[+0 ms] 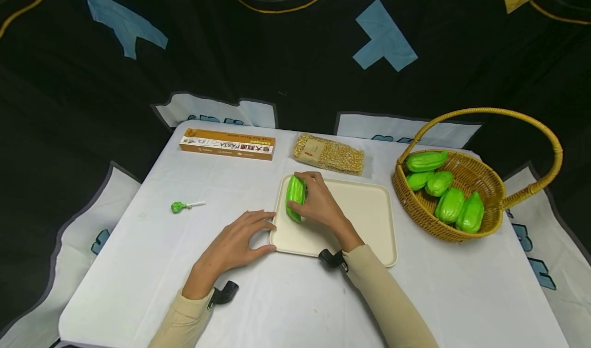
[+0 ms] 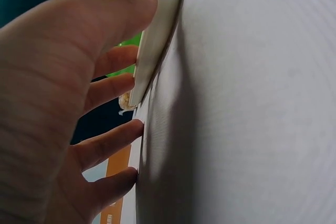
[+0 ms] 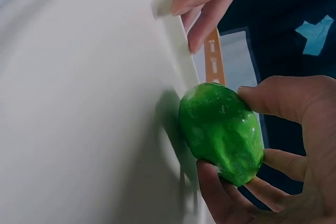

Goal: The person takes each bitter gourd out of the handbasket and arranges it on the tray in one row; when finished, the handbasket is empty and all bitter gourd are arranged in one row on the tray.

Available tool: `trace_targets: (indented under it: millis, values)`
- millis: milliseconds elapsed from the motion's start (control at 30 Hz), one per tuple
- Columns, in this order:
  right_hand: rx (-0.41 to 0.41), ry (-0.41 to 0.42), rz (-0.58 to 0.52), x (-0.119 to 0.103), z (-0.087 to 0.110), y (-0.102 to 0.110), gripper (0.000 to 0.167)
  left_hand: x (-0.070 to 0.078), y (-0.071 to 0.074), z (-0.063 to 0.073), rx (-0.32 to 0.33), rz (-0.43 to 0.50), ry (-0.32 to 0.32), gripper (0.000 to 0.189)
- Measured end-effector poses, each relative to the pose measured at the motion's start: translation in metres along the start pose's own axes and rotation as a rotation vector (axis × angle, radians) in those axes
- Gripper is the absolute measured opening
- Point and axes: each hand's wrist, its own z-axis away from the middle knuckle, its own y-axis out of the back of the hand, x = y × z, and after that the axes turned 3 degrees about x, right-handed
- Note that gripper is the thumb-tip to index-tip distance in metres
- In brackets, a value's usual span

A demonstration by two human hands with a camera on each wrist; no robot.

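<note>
Vegetable (image 1: 294, 191), green and glossy, at the left end of the tray (image 1: 355, 204): likely light, firm, slightly slippery. Grasp across both sides. Right hand (image 1: 319, 200) fingers pinch it; left hand (image 1: 240, 239) fingers, spread and empty, meet the tray edge.

Even light fills the head view below the black backdrop (image 1: 295, 55). The left wrist view is dimmer, soft shadow down mid-frame on the white tablecloth (image 2: 273, 103). In the right wrist view, glints dot the glossy green fruit (image 3: 220, 129); blurred shadows cross the cream tray (image 3: 94, 93).
</note>
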Motion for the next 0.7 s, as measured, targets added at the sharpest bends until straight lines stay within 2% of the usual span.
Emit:
trace_targets:
  millis: [500, 700]
  values:
    - [-0.027, 0.013, 0.023, -0.0013, -0.0105, -0.0106, 0.081, 0.0013, -0.0014, -0.0001, 0.039, 0.015, -0.039, 0.039]
    - [-0.038, 0.027, 0.035, -0.0025, -0.0097, -0.0087, 0.081, 0.0003, -0.0016, 0.0005, 0.043, 0.027, -0.033, 0.040]
